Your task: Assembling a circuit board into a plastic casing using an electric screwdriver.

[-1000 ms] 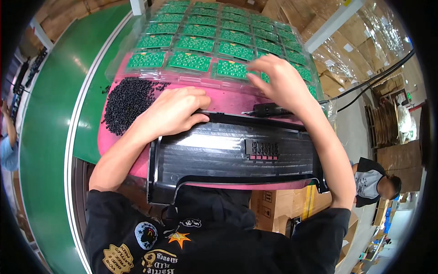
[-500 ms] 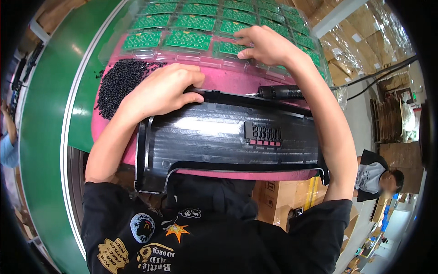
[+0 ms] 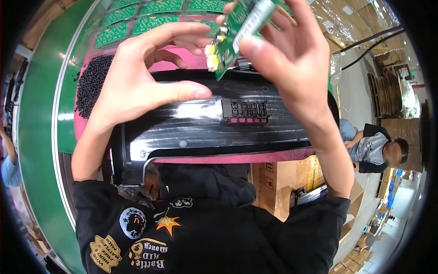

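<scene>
Right hand (image 3: 292, 59) holds green circuit board (image 3: 237, 27); left hand (image 3: 141, 77) beside it.

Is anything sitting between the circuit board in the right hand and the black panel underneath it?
Nothing visible. The right hand holds the green circuit board above the black panel, with the left hand alongside, its thumb stretched over the panel below the board.

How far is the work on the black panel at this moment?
Done: one green circuit board is off the table and lifted above the black panel. In hand: the right hand has its grip on the board, and the left hand reaches toward its white parts. Left: the board is not yet on the panel, whose display window faces up. More green boards lie behind.
</scene>
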`<state>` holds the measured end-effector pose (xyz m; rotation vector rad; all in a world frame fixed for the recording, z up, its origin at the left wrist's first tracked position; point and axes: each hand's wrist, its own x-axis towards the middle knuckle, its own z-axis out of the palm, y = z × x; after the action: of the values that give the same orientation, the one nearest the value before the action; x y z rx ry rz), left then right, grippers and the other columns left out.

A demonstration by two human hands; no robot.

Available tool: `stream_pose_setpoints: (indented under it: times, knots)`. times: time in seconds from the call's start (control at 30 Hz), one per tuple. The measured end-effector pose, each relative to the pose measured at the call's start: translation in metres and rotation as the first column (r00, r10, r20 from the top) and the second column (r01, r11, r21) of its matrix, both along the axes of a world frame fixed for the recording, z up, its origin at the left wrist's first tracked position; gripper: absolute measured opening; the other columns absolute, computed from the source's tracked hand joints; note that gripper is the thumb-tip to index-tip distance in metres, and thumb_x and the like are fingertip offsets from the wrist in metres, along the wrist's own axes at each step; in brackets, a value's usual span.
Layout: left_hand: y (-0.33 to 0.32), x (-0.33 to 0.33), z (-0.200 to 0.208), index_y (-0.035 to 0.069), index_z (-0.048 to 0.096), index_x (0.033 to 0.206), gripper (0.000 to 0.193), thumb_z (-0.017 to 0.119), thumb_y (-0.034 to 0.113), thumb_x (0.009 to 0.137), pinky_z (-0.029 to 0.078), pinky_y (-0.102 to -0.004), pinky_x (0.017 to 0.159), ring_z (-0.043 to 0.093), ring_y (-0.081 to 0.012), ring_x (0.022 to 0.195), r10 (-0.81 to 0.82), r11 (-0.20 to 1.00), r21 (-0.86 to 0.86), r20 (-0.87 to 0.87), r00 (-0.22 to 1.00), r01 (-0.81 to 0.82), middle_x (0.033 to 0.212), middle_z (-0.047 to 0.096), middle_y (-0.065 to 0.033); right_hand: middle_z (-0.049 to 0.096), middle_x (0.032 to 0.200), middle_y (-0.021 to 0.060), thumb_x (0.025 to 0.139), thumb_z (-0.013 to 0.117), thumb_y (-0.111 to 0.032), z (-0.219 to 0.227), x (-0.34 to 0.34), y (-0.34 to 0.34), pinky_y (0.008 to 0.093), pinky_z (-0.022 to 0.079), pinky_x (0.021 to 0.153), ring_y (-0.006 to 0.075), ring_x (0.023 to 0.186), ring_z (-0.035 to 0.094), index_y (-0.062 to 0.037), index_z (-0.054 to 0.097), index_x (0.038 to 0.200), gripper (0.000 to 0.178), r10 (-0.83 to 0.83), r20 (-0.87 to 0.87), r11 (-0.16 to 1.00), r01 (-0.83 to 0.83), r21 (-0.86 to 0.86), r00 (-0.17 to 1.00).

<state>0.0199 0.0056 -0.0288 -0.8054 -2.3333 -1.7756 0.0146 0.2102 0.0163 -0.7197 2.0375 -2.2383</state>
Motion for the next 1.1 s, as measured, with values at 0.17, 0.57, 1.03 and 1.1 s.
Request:
stream_pose_setpoints:
  times: [0.17,0.57,1.03,1.1]
  knots:
    - [0.024,0.010,0.016,-0.003,0.059,0.122,0.061,0.082,0.006,0.066,0.051,-0.0280,0.079,0.059,-0.0137,0.095,-0.092,0.987,-0.133,0.002,0.996,0.091,0.111,0.063,-0.0092,0.057,0.119,0.0243,0.079,0.071,-0.004,-0.028,0.015,0.042,0.0424,0.050,0.097,0.0328,0.114,0.058,0.0011,0.030,0.139,0.073,0.047,-0.307,0.997,-0.062,-0.039,0.951]
    - [0.048,0.004,-0.015,-0.002,0.063,0.111,0.051,0.077,0.008,0.063,0.051,-0.0236,0.052,0.059,-0.0131,0.067,-0.204,0.853,-0.474,0.080,0.976,0.217,0.090,0.061,-0.0095,0.059,0.122,0.0115,0.065,0.080,-0.012,-0.072,0.038,0.121,0.0364,0.043,0.097,0.0239,0.113,0.057,-0.0030,0.059,0.108,0.048,-0.091,-0.180,0.838,0.173,0.518,0.979]
    - [0.050,0.000,-0.036,0.000,0.060,0.107,0.048,0.079,0.012,0.064,0.049,-0.0331,0.063,0.057,-0.0223,0.070,-0.232,0.785,-0.588,0.013,0.973,0.196,0.103,0.057,-0.0090,0.055,0.125,0.0129,0.065,0.082,-0.009,-0.089,0.032,0.121,0.0412,0.042,0.098,0.0346,0.116,0.050,-0.0034,0.063,0.107,0.046,-0.023,-0.256,0.665,0.206,0.718,0.966]
    - [0.050,-0.002,-0.036,0.000,0.060,0.107,0.049,0.080,0.012,0.064,0.050,-0.0336,0.065,0.059,-0.0243,0.073,-0.245,0.772,-0.603,0.010,0.969,0.201,0.103,0.057,-0.0092,0.055,0.125,0.0129,0.065,0.082,-0.009,-0.088,0.032,0.120,0.0411,0.042,0.099,0.0346,0.116,0.050,-0.0033,0.063,0.107,0.046,-0.019,-0.270,0.649,0.217,0.729,0.963]
